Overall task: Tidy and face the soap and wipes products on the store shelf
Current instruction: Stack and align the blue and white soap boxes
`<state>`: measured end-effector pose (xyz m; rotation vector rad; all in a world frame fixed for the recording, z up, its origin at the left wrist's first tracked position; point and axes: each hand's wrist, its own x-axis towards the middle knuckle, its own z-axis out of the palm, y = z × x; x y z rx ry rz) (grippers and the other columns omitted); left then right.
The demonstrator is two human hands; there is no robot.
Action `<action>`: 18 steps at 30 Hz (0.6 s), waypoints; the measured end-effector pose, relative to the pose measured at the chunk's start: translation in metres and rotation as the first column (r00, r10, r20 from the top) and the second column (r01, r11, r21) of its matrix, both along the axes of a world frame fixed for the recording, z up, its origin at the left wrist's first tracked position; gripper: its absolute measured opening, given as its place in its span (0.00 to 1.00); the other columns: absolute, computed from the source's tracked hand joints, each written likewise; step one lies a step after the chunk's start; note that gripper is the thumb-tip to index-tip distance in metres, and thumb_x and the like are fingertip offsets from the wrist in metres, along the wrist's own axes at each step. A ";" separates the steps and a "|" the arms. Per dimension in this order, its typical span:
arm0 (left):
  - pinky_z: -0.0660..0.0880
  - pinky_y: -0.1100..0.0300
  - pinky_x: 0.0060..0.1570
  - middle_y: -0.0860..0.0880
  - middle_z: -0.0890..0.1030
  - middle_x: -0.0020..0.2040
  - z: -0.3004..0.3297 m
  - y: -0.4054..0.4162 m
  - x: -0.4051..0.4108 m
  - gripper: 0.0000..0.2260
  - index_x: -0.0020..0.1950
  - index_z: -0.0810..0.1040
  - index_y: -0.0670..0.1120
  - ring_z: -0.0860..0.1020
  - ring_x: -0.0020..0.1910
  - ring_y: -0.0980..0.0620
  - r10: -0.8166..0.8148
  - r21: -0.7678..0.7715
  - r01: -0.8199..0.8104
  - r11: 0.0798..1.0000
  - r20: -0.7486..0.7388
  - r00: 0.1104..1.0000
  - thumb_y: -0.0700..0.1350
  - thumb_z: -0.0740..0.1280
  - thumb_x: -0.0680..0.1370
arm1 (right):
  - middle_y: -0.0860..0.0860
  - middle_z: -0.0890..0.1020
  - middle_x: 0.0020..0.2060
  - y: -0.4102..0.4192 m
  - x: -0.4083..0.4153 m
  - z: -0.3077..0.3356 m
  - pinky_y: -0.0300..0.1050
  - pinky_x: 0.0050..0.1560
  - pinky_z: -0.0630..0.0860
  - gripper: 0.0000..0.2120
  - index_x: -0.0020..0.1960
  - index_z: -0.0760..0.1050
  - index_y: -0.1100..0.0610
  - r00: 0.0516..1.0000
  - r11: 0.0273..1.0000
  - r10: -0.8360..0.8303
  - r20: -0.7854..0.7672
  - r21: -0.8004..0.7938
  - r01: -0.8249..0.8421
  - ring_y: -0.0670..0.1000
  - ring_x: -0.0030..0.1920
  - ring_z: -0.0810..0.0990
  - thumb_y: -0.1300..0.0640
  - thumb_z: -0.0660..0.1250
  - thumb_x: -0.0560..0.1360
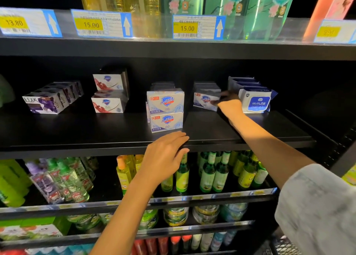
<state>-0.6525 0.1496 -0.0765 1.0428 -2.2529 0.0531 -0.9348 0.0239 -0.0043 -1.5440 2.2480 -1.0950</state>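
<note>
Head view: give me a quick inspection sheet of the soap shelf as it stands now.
Surface: black shelf, products set back from its front edge.
Job's things: Lux soap row; red-patterned Safeguard boxes, stacked; white Safeguard stack, furthest forward; Safeguard box at the right hand; wipes packs.
Clutter: nothing seen.
Hands: left hand open over the shelf edge; right hand at the Safeguard box, grip blurred.
Cables: nothing seen.
Surroundings: price tags above; green bottles below.
</note>
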 end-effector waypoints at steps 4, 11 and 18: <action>0.78 0.51 0.62 0.52 0.80 0.71 -0.001 -0.001 0.000 0.18 0.73 0.79 0.52 0.78 0.70 0.51 0.000 -0.012 0.000 1.000 -0.003 1.000 0.53 0.69 0.83 | 0.59 0.85 0.55 0.018 -0.003 -0.010 0.49 0.58 0.80 0.22 0.60 0.80 0.62 0.978 0.988 0.026 0.208 -0.156 0.007 0.59 0.56 0.84 0.53 0.81 0.72; 0.79 0.50 0.61 0.51 0.80 0.70 0.000 -0.001 0.000 0.18 0.72 0.79 0.51 0.79 0.69 0.49 0.002 -0.029 -0.002 1.000 0.001 1.000 0.52 0.70 0.82 | 0.58 0.87 0.52 0.076 0.001 -0.004 0.54 0.50 0.87 0.14 0.53 0.78 0.55 0.769 0.938 0.248 0.590 -0.344 -0.040 0.54 0.53 0.88 0.59 0.80 0.73; 0.79 0.50 0.58 0.53 0.80 0.69 0.021 0.002 -0.008 0.16 0.71 0.79 0.51 0.81 0.63 0.49 -0.050 0.075 0.053 0.996 -0.040 0.998 0.53 0.65 0.84 | 0.55 0.87 0.56 0.126 -0.013 -0.009 0.59 0.57 0.84 0.15 0.63 0.78 0.58 0.656 0.902 0.387 0.648 -0.415 -0.122 0.54 0.59 0.86 0.58 0.75 0.78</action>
